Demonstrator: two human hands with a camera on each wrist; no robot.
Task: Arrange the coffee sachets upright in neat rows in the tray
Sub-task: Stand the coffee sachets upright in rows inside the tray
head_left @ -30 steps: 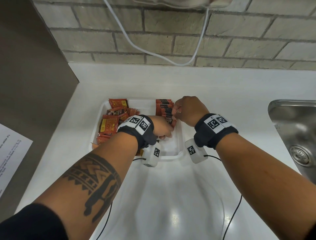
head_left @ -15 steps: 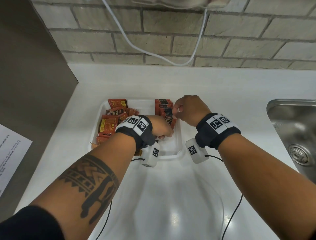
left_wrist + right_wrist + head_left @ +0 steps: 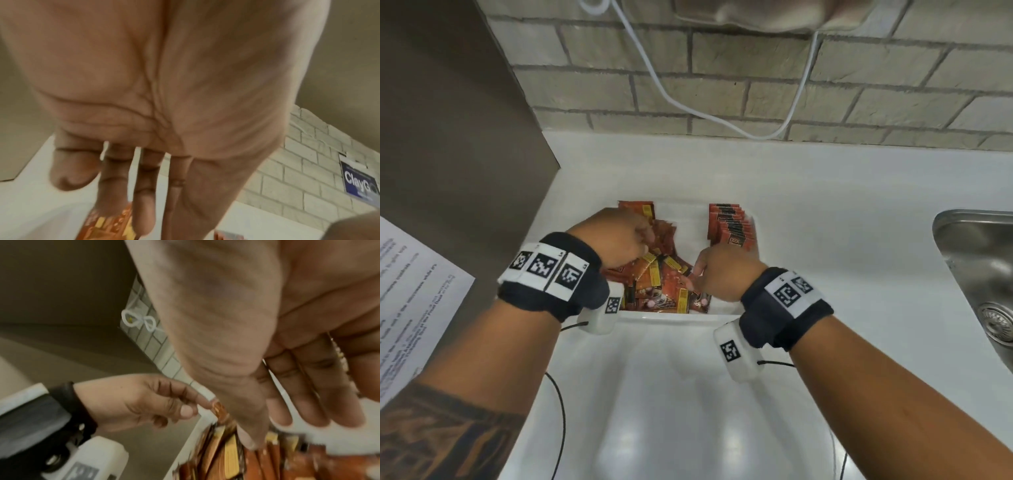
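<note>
At frame centre, the loose orange-red foil coffee sachets (image 3: 657, 281) fill the shallow white plastic tray (image 3: 671, 317). Both the left hand (image 3: 616, 240) and right hand (image 3: 722, 274) reach in with fingers relaxed, holding nothing. The sachets look light, limp and slippery; best pinched by their top edges.

Bench (image 3: 825, 212): white, smooth, glossy, with light glare at its near edge.
Tray (image 3: 671, 317): white plastic, smooth, slight sheen.
Coffee sachets (image 3: 654, 281): orange-red printed foil or film, glossy, crinkled.
Sink (image 3: 976, 260): brushed metal, dull shine, at the bench's right edge.
Wall (image 3: 756, 78): pale brick, rough, matt.
Cable (image 3: 664, 89): white, smooth plastic sheath.
Side panel (image 3: 448, 137): grey-brown, flat, matt.
Printed sheet (image 3: 410, 294): white paper, matt.
Wristbands (image 3: 551, 284): black cloth, soft; white printed marker patches.
Wrist cameras (image 3: 736, 356): white plastic housings, smooth.
</note>
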